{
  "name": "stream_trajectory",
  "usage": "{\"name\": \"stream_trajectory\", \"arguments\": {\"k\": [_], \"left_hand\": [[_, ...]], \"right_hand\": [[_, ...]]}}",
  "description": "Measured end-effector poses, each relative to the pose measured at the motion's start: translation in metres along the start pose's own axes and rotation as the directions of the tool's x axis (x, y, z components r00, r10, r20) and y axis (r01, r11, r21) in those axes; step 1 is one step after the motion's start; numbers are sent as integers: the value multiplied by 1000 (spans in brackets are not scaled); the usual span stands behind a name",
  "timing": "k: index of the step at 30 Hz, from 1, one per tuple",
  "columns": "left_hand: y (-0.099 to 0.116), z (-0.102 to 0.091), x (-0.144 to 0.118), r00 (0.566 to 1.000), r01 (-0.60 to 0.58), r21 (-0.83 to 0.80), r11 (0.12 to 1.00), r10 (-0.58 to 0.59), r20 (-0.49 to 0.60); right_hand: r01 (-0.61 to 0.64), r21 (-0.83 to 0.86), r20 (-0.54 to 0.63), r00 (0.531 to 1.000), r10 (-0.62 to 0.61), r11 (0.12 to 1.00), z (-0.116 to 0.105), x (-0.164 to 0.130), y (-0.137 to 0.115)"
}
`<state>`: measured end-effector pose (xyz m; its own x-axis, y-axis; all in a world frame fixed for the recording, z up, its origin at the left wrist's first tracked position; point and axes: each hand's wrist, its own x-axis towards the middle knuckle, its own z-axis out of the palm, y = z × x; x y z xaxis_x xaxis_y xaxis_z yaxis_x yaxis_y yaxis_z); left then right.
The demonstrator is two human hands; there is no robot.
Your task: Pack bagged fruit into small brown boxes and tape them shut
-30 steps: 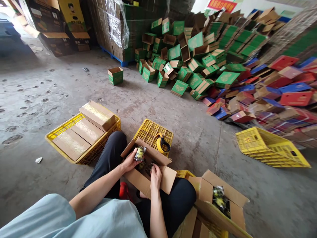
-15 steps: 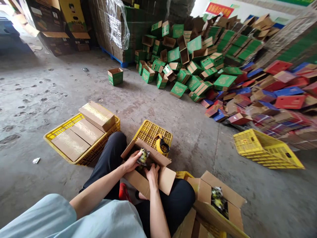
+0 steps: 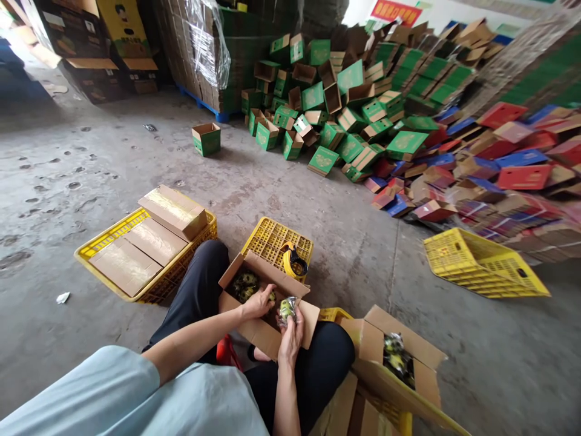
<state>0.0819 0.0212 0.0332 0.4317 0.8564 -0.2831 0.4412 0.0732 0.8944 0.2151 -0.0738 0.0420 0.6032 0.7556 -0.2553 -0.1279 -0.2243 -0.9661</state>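
Packet now sits clamped in right hand fingers, no longer the left; left hand, fingers loosely apart, reaches into the box.

Brown carton; yellow-green packet; yellow crates — latticed; green boxes; grey floor.

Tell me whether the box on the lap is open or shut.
Open: the box's flaps stand up, and packets show inside.

Left hand hides part of the open carton's contents
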Motion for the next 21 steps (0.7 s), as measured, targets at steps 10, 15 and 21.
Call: {"name": "stream_trajectory", "arguments": {"k": [10, 15, 21], "left_hand": [[18, 12, 8, 969, -9, 497, 868, -116, 219], [17, 15, 17, 963, 25, 488, 873, -152, 223], [11, 8, 13, 981, 34, 255, 966, -81, 175]], "right_hand": [[-147, 263, -3, 988, 153, 954, 2, -1, -4], [-178, 336, 20, 983, 182, 925, 3, -5, -10], [-193, 398, 28, 980, 199, 897, 0, -5, -10]]}}
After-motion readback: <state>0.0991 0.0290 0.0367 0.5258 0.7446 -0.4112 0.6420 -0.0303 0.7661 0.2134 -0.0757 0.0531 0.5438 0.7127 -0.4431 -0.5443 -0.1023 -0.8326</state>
